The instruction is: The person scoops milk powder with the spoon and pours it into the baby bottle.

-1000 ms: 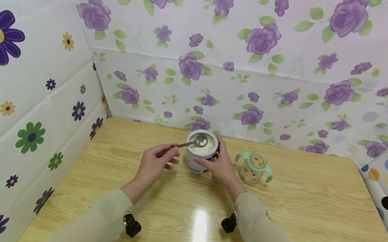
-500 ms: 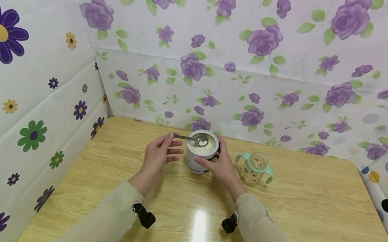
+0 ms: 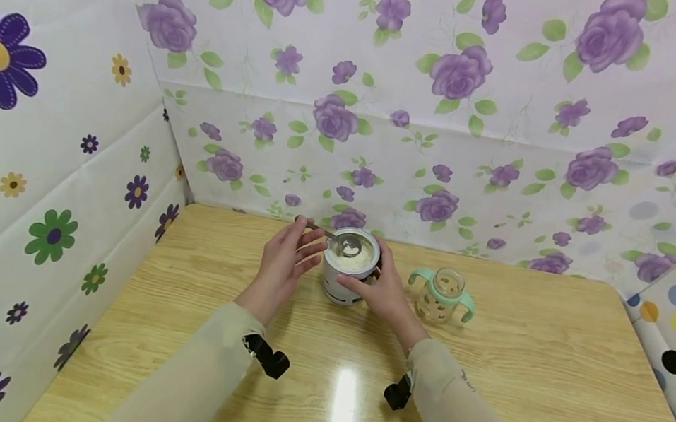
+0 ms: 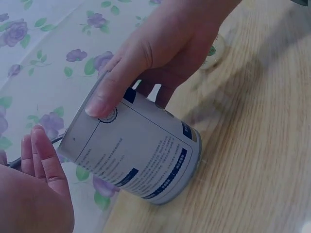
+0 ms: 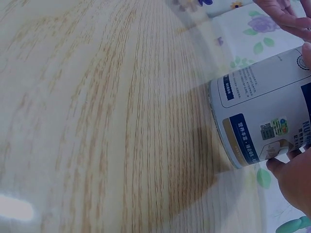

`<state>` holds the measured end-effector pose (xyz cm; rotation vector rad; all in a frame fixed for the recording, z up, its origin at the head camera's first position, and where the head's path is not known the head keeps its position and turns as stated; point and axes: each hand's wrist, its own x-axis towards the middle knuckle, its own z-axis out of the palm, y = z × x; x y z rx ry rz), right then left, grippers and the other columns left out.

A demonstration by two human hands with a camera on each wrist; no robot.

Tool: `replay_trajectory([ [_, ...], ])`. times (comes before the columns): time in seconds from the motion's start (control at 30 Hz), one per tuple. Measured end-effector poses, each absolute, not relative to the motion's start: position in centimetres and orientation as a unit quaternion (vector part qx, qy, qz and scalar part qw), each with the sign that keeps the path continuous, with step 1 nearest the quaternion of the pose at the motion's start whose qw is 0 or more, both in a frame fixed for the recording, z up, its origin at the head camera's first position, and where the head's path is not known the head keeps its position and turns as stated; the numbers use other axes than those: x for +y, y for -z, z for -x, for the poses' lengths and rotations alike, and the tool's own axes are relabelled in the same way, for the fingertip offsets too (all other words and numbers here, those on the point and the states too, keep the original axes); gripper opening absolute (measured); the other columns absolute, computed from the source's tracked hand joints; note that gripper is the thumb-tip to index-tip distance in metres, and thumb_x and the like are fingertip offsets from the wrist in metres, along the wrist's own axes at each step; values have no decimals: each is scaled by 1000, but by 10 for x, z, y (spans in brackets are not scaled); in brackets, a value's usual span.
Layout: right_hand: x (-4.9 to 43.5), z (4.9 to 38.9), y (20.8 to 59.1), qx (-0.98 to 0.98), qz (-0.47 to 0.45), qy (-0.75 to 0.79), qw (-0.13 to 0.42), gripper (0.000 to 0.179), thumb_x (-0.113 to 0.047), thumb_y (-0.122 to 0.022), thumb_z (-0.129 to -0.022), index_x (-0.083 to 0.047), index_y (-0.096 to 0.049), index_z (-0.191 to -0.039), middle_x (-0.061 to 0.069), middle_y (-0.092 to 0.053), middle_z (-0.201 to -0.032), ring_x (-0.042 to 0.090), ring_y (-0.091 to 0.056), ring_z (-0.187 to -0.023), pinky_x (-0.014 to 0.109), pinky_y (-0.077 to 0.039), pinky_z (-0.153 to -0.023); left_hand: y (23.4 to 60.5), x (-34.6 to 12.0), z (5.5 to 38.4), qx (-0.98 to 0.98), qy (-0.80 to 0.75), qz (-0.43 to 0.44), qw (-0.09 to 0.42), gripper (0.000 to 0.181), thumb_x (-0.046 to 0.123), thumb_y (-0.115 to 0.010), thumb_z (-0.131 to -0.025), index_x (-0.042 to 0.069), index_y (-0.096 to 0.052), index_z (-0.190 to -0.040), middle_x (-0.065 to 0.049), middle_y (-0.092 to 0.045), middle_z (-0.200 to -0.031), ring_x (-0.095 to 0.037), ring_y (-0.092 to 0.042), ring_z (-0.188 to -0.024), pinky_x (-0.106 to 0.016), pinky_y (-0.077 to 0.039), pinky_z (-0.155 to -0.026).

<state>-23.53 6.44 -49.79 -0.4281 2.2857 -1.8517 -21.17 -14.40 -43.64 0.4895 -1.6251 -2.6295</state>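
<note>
A white tin can (image 3: 339, 289) of pale powder stands at the back of the table, its top uncovered. My right hand (image 3: 385, 290) grips the can from its right side, with the thumb on the front, as the left wrist view also shows. My left hand (image 3: 283, 266) pinches the handle end of a metal spoon (image 3: 349, 245) between thumb and forefinger, the other fingers spread. Some powder lies in the spoon's bowl, which is over the can's mouth. Printed text and blue bands show on the can's label (image 5: 265, 107) in the right wrist view.
To the right of the can stands a clear baby bottle (image 3: 437, 304) without a cap, with two mint-green handles. The wooden table (image 3: 515, 377) meets a flowered wall cover (image 3: 489, 131) close behind the can. Each wrist wears a small black camera (image 3: 273, 362).
My left hand has moved slightly up and to the right, swinging the spoon's handle end upward. The spoon's bowl stays over the can. My right hand keeps its grip on the can.
</note>
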Motion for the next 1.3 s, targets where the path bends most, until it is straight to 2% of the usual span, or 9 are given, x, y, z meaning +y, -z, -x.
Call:
replay_trajectory([
  [0.23, 65, 235, 499, 772, 145, 614, 77, 109, -28, -88, -93, -21, -13, -172, 9, -32, -170, 33, -33, -156, 60, -30, -126, 434, -141, 219, -500, 850, -163, -5, 42, 44, -61, -110, 8, -67, -131, -2, -78, -110, -16, -77, -100, -27, -63, -82],
  [0.47, 65, 236, 500, 772, 135, 616, 79, 110, -30, -89, -92, -24, -15, -172, 6, -33, -169, 32, -34, -156, 59, -33, -124, 431, -144, 224, -502, 849, -165, -20, 39, 42, -61, -110, 9, -68, -129, -3, -79, -112, -16, -78, -100, -29, -63, -84],
  [0.6, 65, 236, 500, 773, 136, 614, 78, 109, -29, -89, -92, -23, -15, -172, 7, -32, -170, 33, -33, -156, 59, -32, -125, 427, -149, 226, -532, 835, -139, -18, 45, 42, -62, -110, 6, -67, -135, -4, -80, -112, -16, -79, -99, -30, -64, -83],
  [0.8, 65, 235, 498, 772, 137, 616, 76, 109, -27, -89, -92, -23, -16, -172, 9, -32, -169, 35, -33, -156, 60, -30, -125, 421, -155, 229, -579, 810, -90, -27, 43, 46, -65, -107, 12, -72, -132, -8, -80, -118, -18, -78, -103, -32, -64, -81],
  [0.97, 67, 234, 497, 770, 134, 619, 80, 109, -29, -89, -92, -24, -16, -172, 9, -31, -170, 36, -33, -156, 62, -31, -125, 418, -157, 233, -587, 804, -75, -50, 42, 48, -65, -107, 17, -72, -136, -9, -78, -123, -20, -78, -106, -33, -64, -82],
  [1.3, 66, 236, 500, 774, 138, 614, 77, 110, -30, -90, -91, -24, -15, -172, 7, -34, -168, 33, -36, -155, 59, -32, -125, 419, -160, 237, -600, 796, -46, -61, 44, 47, -62, -109, 15, -70, -136, -6, -79, -122, -21, -76, -113, -37, -63, -90],
])
